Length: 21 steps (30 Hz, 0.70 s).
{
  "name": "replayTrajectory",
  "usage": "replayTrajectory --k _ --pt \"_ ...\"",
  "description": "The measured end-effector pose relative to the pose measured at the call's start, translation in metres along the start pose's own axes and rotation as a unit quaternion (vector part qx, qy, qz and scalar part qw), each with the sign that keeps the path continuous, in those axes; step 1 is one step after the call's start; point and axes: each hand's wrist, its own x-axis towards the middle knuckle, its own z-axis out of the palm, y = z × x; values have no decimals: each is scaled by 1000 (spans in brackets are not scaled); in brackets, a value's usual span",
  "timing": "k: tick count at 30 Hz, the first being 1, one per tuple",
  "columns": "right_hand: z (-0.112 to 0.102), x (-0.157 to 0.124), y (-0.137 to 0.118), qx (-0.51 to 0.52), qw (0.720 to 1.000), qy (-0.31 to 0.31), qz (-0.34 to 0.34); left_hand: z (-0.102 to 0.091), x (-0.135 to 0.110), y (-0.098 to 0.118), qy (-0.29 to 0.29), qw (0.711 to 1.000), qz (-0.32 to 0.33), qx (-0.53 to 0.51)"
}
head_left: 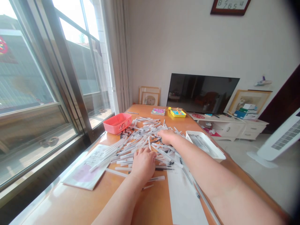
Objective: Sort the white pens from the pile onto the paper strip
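A large loose heap of pens (142, 131), with clear white barrels and black parts, spreads over the wooden table. My left hand (143, 161) is at the near side of the heap, fingers curled and closed; what they hold, if anything, is hidden. One whitish pen barrel (149, 142) stands out just beyond its fingertips; whether the hand touches it I cannot tell. Farther out, my right hand (167, 136) reaches into the heap with its fingers bent down and together, their tips hidden among the pens. Right of it is a white tray (219, 153) with a row of pens inside.
A red plastic basket (117, 124) stands left of the heap. Pens overlap a booklet (85, 172); white paper (185, 197) lies at the near right. At the far end are a purple book (157, 111) and a yellow box (178, 113). Windows line the left side.
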Motion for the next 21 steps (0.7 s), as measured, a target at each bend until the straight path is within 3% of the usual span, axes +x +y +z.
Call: replayTrajectory --k 14,21 --pt "-10 5 -6 -22 999 -46 -5 0 -1 3 -6 1000 -3 -4" --pt "-6 9 -3 -27 999 -43 -8 0 -3 4 20 1000 13 -14"
